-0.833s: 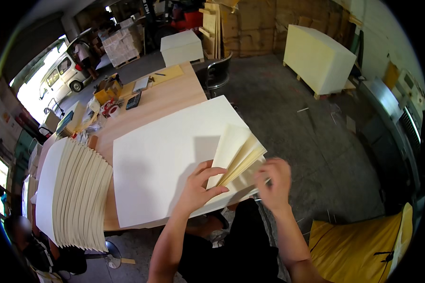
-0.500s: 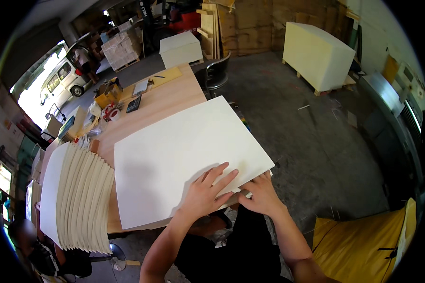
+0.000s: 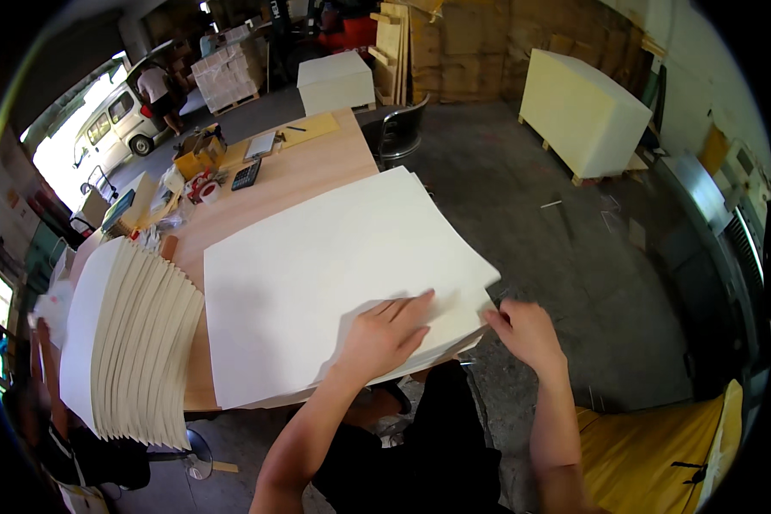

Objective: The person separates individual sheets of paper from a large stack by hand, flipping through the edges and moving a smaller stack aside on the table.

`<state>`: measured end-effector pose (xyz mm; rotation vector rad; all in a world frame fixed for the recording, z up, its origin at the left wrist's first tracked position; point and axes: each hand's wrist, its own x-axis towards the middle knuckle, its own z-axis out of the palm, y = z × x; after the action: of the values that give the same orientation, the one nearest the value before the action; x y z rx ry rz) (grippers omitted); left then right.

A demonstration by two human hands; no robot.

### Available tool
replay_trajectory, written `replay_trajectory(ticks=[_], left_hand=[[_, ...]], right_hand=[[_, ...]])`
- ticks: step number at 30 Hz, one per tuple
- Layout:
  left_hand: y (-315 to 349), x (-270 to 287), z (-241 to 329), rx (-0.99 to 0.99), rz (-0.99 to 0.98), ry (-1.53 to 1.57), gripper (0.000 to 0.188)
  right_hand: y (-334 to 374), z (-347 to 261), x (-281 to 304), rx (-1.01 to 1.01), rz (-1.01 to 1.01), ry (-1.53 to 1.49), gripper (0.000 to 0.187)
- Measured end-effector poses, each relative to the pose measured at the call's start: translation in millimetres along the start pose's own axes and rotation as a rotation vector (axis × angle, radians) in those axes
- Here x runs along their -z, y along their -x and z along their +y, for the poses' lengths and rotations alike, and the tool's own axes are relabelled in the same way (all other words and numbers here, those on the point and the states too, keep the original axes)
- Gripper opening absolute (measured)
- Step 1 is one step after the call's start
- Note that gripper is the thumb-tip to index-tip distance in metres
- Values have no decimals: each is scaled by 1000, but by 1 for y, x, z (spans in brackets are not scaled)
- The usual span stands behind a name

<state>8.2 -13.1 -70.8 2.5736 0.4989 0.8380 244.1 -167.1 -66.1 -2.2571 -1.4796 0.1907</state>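
A stack of large white paper sheets (image 3: 317, 257) lies on the wooden table in front of me, its right corner jutting past the table's edge. My left hand (image 3: 384, 336) rests on the top sheet near that corner, fingers stretched out. Beside the corner, my right hand (image 3: 527, 334) is closed, thumb and curled fingers pinching at the edge of the sheets. How many sheets are between those fingers cannot be seen. Just above the pinch, the top sheet's corner bulges up slightly. To the left, a fanned pile of cream-edged sheets (image 3: 137, 343) leans in steps.
On the wooden table (image 3: 291, 163) are a calculator (image 3: 246, 176), tape rolls (image 3: 207, 190) and a yellow box (image 3: 199, 152). A chair (image 3: 400, 133) stands behind it. Wrapped pallet blocks (image 3: 582, 116) sit farther off. Yellow cloth (image 3: 660, 454) is at lower right. A person (image 3: 60, 428) is at lower left.
My right hand has come out from under the stack's corner and moved right and slightly up. The corner now bulges. My left hand stays on the sheets, its fingers closer together.
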Motion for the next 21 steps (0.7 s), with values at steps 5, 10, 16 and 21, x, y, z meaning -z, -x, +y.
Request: replay_trajectory(ticks=[5, 10, 16, 21], left_hand=[[-2, 10, 3, 41, 44, 142, 33], [-3, 7, -6, 58, -8, 284, 33], [-3, 10, -7, 43, -22, 267, 35], [-4, 11, -3, 53, -41, 254, 53]], right_hand=[[-18, -59, 3, -32, 289, -359, 42], [-34, -54, -13, -153, 163, -1166, 39], [-36, -55, -11, -239, 76, -1236, 38], [-39, -56, -7, -273, 20, -1530, 38]])
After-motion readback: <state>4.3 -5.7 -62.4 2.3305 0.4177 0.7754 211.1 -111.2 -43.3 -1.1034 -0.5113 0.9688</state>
